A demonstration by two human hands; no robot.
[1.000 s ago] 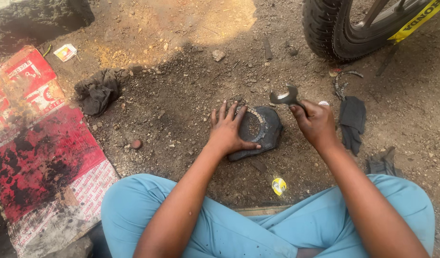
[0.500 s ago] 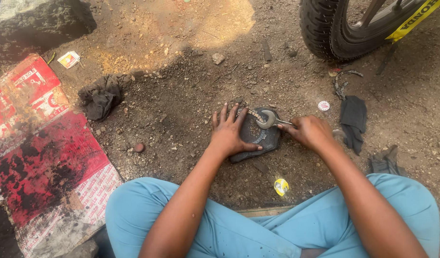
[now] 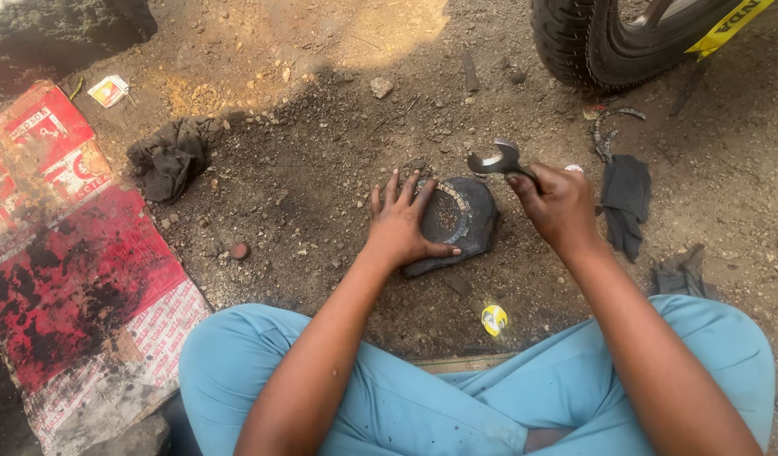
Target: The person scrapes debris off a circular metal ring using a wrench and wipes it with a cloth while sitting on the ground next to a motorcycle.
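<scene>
left hand (image 3: 403, 226) fingers spread, pressing dark round part (image 3: 456, 221) to dirt | right hand (image 3: 559, 203) fist gripping spanner (image 3: 493, 160), raised at part's 1 o'clock, handle axis 10-to-4

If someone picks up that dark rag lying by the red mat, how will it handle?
The rag lies crumpled in soft folds on the dirt, so it would probably hang limp and feel light. It looks grimy, so it may leave dirt or grease on fingers. It is unlikely to roll or break.
</scene>
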